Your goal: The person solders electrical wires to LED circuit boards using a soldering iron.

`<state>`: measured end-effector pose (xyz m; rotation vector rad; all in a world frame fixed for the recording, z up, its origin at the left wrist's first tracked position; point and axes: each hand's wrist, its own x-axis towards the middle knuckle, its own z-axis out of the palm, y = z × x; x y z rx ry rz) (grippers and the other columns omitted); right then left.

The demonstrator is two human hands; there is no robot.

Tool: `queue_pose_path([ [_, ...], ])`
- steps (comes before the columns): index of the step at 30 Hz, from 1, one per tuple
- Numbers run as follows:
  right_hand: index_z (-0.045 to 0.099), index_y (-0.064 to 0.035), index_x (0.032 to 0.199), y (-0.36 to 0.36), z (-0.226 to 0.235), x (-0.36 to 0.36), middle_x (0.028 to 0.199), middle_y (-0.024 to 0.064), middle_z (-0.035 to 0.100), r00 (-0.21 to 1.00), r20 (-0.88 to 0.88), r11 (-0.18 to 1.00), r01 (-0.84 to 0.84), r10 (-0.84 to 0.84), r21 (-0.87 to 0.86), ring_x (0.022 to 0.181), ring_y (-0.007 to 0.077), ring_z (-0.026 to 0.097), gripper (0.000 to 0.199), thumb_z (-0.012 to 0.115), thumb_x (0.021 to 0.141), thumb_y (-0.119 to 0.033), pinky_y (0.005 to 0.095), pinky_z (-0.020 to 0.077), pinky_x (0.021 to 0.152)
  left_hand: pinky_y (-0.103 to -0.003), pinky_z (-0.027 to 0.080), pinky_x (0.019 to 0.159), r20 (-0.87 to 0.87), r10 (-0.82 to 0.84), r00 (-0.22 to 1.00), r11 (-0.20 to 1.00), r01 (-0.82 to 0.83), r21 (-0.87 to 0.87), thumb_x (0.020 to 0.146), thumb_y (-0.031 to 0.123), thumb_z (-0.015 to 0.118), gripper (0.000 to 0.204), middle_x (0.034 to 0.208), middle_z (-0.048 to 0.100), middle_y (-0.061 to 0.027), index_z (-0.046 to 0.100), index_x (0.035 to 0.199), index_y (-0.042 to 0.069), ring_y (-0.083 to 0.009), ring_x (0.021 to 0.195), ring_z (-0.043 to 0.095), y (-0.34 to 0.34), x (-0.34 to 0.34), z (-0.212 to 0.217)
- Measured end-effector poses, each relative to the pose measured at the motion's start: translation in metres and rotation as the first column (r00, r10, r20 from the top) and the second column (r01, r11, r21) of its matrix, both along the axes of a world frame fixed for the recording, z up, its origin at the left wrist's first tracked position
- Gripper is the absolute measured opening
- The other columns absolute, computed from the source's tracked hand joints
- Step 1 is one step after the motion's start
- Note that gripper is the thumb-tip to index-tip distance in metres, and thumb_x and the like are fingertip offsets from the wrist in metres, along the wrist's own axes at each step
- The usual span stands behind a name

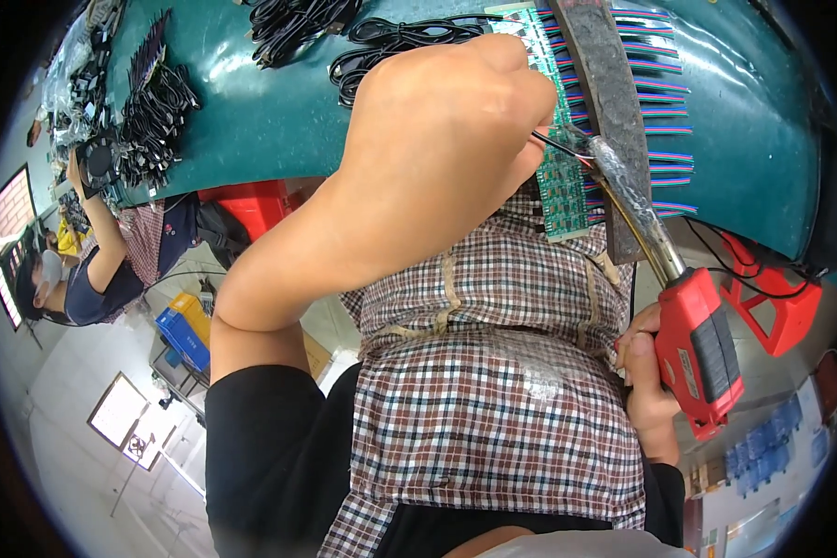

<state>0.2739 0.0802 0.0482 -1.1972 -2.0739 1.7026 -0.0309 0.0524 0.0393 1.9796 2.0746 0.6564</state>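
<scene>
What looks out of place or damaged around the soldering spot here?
Nothing looks spilled or broken. The left hand pinches thin wires at the green circuit boards, and the right hand holds the red soldering iron to them. One oddity: the iron's shaft is wrapped in crinkled tape or foil, like a makeshift repair.

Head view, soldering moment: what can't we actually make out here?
- Left hand fingertips: turned away behind its own knuckles, so the grip on the thin wires is not visible.
- Soldering iron tip: blurred where it meets the green circuit board strip; contact unclear.
- Right hand: mostly hidden behind the red handle.
- Board components: too small to tell.
- Black cable bundles: cut off by the top edge.
</scene>
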Motion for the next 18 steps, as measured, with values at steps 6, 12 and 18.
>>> queue_pose_path([
  [6, 0.052, 0.0007, 0.105, -0.0007, 0.0015, 0.0051, 0.084, 0.0096, 0.053, 1.0, 0.029, 1.0, -0.013, 0.012, 0.022, 0.053, 0.0079, 0.043, 0.009, 0.054, 0.097, -0.004, 0.024, 0.0403, 0.054, -0.038, 0.052, 0.059, -0.004, -0.004, 1.0, 1.0, 0.004, 0.004, 0.061, 0.008, 0.078, 0.016, 0.074, 0.058, -0.0065, 0.065, 0.071, 0.007, -0.0265, 0.068, 0.065, -0.0003, 0.001, -0.0004],
  [12, 0.052, 0.0008, 0.104, -0.0016, 0.0019, 0.0034, 0.084, 0.0093, 0.053, 1.0, 0.02, 1.0, 0.002, -0.002, -0.003, 0.052, 0.0077, 0.042, 0.009, 0.054, 0.098, -0.005, 0.0242, 0.0404, 0.054, -0.037, 0.052, 0.058, -0.04, 0.013, 0.999, 1.0, -0.012, 0.023, 0.06, 0.007, 0.077, 0.017, 0.073, 0.057, -0.0063, 0.063, 0.069, 0.006, -0.0254, 0.067, 0.064, -0.0005, 0.0038, -0.0022],
  [18, 0.051, 0.0007, 0.103, -0.0029, -0.0006, 0.0054, 0.083, 0.0094, 0.053, 1.0, -0.003, 0.999, 0.03, -0.03, -0.028, 0.052, 0.0076, 0.042, 0.009, 0.054, 0.098, -0.006, 0.0243, 0.0401, 0.054, -0.037, 0.052, 0.058, -0.037, 0.013, 0.999, 0.999, -0.012, 0.035, 0.059, 0.007, 0.076, 0.017, 0.072, 0.057, -0.0064, 0.063, 0.069, 0.006, -0.0255, 0.066, 0.064, -0.0006, 0.005, -0.0029],
])
